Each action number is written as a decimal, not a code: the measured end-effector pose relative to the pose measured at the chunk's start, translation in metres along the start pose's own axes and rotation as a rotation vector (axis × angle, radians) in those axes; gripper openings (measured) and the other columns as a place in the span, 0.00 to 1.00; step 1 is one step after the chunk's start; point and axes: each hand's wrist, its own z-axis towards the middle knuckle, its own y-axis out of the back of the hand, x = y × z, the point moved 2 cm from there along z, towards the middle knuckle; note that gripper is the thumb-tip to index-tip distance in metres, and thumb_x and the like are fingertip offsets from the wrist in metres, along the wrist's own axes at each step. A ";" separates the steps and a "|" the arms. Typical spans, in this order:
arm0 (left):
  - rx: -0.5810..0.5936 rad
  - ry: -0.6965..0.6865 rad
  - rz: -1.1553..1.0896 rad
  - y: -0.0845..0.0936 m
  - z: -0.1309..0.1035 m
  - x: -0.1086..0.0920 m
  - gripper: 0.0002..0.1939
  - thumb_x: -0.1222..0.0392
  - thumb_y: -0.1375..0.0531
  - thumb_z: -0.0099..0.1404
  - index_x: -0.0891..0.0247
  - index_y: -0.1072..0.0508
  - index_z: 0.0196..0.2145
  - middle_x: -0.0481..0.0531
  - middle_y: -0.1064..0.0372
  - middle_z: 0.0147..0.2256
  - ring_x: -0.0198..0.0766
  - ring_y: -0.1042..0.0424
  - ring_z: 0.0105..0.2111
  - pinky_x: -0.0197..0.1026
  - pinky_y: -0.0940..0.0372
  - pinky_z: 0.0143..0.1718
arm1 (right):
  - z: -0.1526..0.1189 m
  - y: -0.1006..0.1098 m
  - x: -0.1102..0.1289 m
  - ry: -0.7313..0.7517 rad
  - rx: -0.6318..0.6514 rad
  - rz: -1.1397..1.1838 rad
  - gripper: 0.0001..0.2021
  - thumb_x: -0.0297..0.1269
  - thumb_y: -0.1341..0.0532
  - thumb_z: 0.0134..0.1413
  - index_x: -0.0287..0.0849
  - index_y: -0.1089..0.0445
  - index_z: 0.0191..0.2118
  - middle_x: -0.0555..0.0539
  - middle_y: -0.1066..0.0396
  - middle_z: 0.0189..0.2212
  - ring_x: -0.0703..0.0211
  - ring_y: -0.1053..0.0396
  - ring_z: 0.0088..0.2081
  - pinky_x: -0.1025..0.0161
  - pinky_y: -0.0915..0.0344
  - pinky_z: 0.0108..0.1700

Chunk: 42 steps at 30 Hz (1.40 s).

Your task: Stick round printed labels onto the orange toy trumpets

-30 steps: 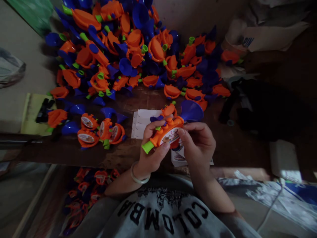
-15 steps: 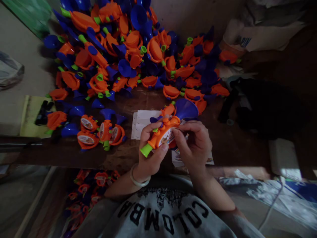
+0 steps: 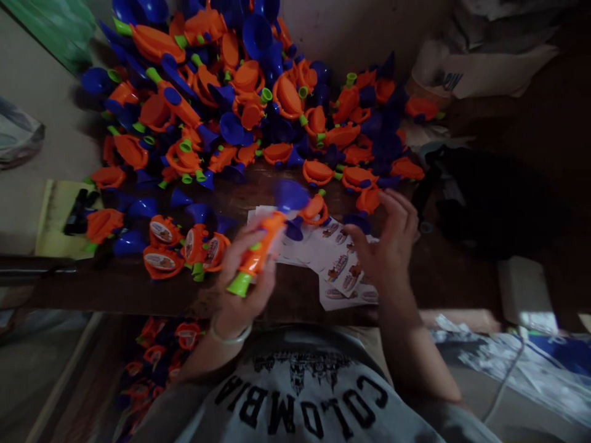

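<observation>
My left hand (image 3: 244, 271) is closed around an orange toy trumpet (image 3: 262, 249) with a lime-green mouthpiece and a blue bell. The bell and hand are a little blurred, and the toy's flat sides are turned out of sight. My right hand (image 3: 390, 246) holds nothing; its fingers are apart above the right edge of the sticker sheets (image 3: 339, 264). These white sheets carry printed oval labels. Just behind them lies another toy trumpet (image 3: 314, 208). Left of my left hand, several trumpets with oval stickers (image 3: 162, 261) sit together on the table.
A large heap of orange and blue toy trumpets (image 3: 249, 77) covers the back of the brown table (image 3: 184, 298). More trumpets (image 3: 152, 357) lie below its front edge at left. A black item (image 3: 498, 203) and a white box (image 3: 529, 295) are at right. Yellow paper (image 3: 50, 215) lies at left.
My left hand has carried the trumpet leftward and turned it, so its stickered face no longer shows. My right hand has let go of it and moved right, fingers spreading. More of the sticker sheets shows.
</observation>
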 end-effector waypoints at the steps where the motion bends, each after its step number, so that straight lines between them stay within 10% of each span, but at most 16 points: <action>1: -0.083 -0.079 0.170 0.019 0.003 0.003 0.26 0.62 0.31 0.68 0.52 0.26 0.62 0.56 0.31 0.67 0.55 0.34 0.70 0.64 0.40 0.74 | 0.000 0.004 -0.016 -0.016 0.029 -0.086 0.32 0.60 0.34 0.62 0.47 0.35 0.64 0.32 0.31 0.62 0.29 0.35 0.65 0.27 0.43 0.68; 5: -0.210 -0.156 0.652 0.091 0.007 0.029 0.24 0.55 0.28 0.66 0.53 0.24 0.58 0.51 0.38 0.72 0.62 0.47 0.76 0.70 0.60 0.80 | -0.012 0.011 -0.057 -0.132 0.240 -0.372 0.32 0.61 0.37 0.63 0.40 0.32 0.61 0.29 0.25 0.58 0.25 0.33 0.62 0.25 0.41 0.61; 12: 0.217 0.172 1.095 0.127 -0.002 0.052 0.42 0.45 0.29 0.65 0.58 0.35 0.71 0.64 0.63 0.80 0.73 0.70 0.79 0.77 0.65 0.77 | -0.023 -0.004 -0.067 -0.294 0.475 -0.438 0.36 0.55 0.33 0.57 0.37 0.36 0.64 0.29 0.24 0.59 0.25 0.33 0.64 0.29 0.41 0.63; 17: 0.021 -0.193 0.935 0.082 -0.011 0.029 0.30 0.57 0.31 0.69 0.55 0.30 0.66 0.62 0.40 0.73 0.59 0.48 0.78 0.69 0.50 0.77 | -0.020 0.002 -0.078 -0.299 0.272 -0.322 0.28 0.48 0.35 0.55 0.44 0.31 0.60 0.37 0.18 0.47 0.30 0.30 0.60 0.29 0.40 0.63; 19: 0.118 -0.223 0.690 0.049 -0.020 0.022 0.25 0.64 0.34 0.71 0.56 0.28 0.63 0.62 0.29 0.66 0.50 0.31 0.70 0.58 0.34 0.71 | -0.020 0.009 -0.077 -0.319 0.173 -0.171 0.24 0.47 0.35 0.53 0.46 0.27 0.55 0.41 0.19 0.41 0.35 0.26 0.52 0.34 0.35 0.59; 22: 0.283 -0.056 0.328 0.001 -0.035 0.021 0.19 0.62 0.34 0.72 0.58 0.25 0.59 0.62 0.23 0.58 0.45 0.21 0.58 0.49 0.24 0.60 | -0.019 0.023 -0.064 -0.450 -0.077 0.210 0.20 0.45 0.29 0.48 0.48 0.25 0.48 0.49 0.23 0.34 0.50 0.27 0.36 0.51 0.31 0.42; 27: 0.220 0.555 -0.423 -0.043 -0.048 0.029 0.40 0.42 0.26 0.61 0.56 0.32 0.66 0.63 0.25 0.60 0.51 0.21 0.57 0.53 0.24 0.59 | -0.016 0.028 -0.021 -0.483 -0.445 0.714 0.19 0.35 0.23 0.43 0.49 0.25 0.42 0.55 0.28 0.31 0.62 0.32 0.31 0.64 0.37 0.36; 33: 0.205 0.860 -0.674 -0.053 -0.041 0.019 0.32 0.39 0.23 0.55 0.59 0.19 0.52 0.59 0.16 0.50 0.55 0.19 0.54 0.61 0.26 0.63 | -0.023 -0.001 0.002 -0.318 -0.233 0.621 0.13 0.40 0.29 0.59 0.48 0.29 0.47 0.52 0.27 0.37 0.60 0.28 0.37 0.61 0.31 0.40; 38: -0.058 0.802 -0.468 -0.051 -0.036 0.017 0.32 0.43 0.25 0.62 0.56 0.22 0.60 0.55 0.18 0.55 0.52 0.21 0.58 0.57 0.29 0.67 | -0.027 0.011 0.024 0.113 -0.151 0.138 0.13 0.40 0.34 0.67 0.50 0.25 0.55 0.40 0.29 0.57 0.45 0.31 0.60 0.44 0.31 0.60; 42: -0.093 0.705 -0.381 -0.052 -0.039 0.020 0.29 0.45 0.28 0.66 0.56 0.22 0.61 0.54 0.18 0.55 0.50 0.21 0.59 0.53 0.31 0.69 | -0.031 0.017 0.044 0.286 0.063 0.028 0.13 0.44 0.32 0.67 0.52 0.23 0.54 0.45 0.20 0.48 0.42 0.30 0.60 0.43 0.34 0.61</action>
